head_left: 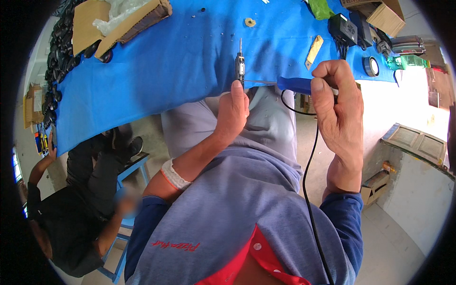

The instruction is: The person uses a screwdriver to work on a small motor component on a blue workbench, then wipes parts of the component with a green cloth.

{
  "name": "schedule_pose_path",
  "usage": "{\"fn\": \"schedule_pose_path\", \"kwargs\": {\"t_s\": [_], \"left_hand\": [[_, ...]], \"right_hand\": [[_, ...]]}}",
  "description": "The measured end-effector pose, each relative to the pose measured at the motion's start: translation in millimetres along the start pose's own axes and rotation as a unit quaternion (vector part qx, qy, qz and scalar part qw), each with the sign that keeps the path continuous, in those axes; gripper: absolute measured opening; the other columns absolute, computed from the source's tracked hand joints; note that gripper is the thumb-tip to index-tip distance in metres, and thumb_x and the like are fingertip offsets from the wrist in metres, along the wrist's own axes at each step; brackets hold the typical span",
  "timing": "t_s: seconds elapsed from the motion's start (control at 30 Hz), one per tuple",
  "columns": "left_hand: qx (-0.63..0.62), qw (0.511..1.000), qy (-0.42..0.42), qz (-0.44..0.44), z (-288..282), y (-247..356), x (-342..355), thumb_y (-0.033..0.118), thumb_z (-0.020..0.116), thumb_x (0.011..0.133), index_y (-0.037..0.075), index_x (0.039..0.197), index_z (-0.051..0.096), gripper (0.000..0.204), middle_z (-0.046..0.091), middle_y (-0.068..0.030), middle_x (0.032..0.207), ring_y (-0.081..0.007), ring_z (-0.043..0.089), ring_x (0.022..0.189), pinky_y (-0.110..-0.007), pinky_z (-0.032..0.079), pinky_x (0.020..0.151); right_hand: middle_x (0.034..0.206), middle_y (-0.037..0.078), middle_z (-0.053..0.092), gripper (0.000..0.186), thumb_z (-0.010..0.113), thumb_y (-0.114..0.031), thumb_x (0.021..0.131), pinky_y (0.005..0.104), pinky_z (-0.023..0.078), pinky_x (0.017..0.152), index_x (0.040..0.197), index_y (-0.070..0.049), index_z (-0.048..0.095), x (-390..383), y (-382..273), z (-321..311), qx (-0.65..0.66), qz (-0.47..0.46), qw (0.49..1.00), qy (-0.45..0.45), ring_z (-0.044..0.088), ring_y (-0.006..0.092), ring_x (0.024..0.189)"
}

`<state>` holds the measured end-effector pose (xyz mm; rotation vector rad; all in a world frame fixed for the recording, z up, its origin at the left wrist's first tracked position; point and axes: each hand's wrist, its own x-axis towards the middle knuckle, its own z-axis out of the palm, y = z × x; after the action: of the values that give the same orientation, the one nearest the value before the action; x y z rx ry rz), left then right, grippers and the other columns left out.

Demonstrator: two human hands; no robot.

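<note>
My left hand (232, 113) is closed round the lower end of a slim dark device with a thin metal shaft (240, 67), held upright at the table's near edge with the thumb along it. From the right comes a screwdriver (295, 85) with a blue handle, gripped in my closed right hand (339, 102). Its thin blade points left and reaches the lower part of the device; whether it sits in a screw is too small to tell. A black cable (311, 171) hangs below the handle and runs down across my shirt.
A blue cloth (185, 61) covers the table. At its left lie many shiny black rounded pieces (59, 47) and an open cardboard box (128, 23). Toward the right are a yellowish strip (313, 52), a black power adapter (343, 29) and a round tin (371, 66). Another person (66, 223) sits at left.
</note>
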<state>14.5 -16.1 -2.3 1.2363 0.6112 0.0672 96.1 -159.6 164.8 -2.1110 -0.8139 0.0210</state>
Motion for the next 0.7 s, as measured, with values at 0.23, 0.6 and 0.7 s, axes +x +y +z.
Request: {"fn": "schedule_pose_path", "kwargs": {"t_s": [0.23, 0.6, 0.7], "left_hand": [[0.021, 0.998, 0.024, -0.061, -0.6, 4.2, -1.5, 0.063, 0.037, 0.086, 0.010, 0.056, 0.039, 0.061, 0.034, 0.0017, 0.044, -0.0091, 0.034, 0.033, -0.024, 0.023, 0.031], [0.004, 1.000, -0.002, -0.029, -1.1, 3.5, 0.1, 0.064, 0.036, 0.086, 0.010, 0.058, 0.039, 0.061, 0.034, 0.0012, 0.045, -0.0087, 0.034, 0.033, -0.023, 0.023, 0.031], [-0.001, 0.999, -0.003, -0.033, 0.1, 6.3, -0.6, 0.064, 0.036, 0.086, 0.010, 0.058, 0.039, 0.061, 0.034, 0.0009, 0.045, -0.0088, 0.034, 0.034, -0.024, 0.022, 0.031]], "right_hand": [[0.056, 0.008, 0.053, 0.017, 0.053, -0.018, 0.090, 0.0294, 0.041, 0.047, 0.082, -0.003, 0.050, 3.9, -5.5, -0.1, -0.041, 0.030, 0.999, 0.000, 0.054, 0.0188, 0.047], [0.061, 0.007, 0.052, 0.017, 0.054, -0.018, 0.088, 0.0269, 0.040, 0.049, 0.086, -0.001, 0.049, 6.3, 3.2, -2.5, 0.018, -0.015, 0.999, -0.022, 0.050, 0.0135, 0.051], [0.059, 0.007, 0.051, 0.023, 0.054, -0.023, 0.090, 0.0271, 0.040, 0.049, 0.085, -0.001, 0.050, 4.3, -0.1, -3.6, 0.009, 0.013, 1.000, -0.023, 0.050, 0.0136, 0.051]]}}
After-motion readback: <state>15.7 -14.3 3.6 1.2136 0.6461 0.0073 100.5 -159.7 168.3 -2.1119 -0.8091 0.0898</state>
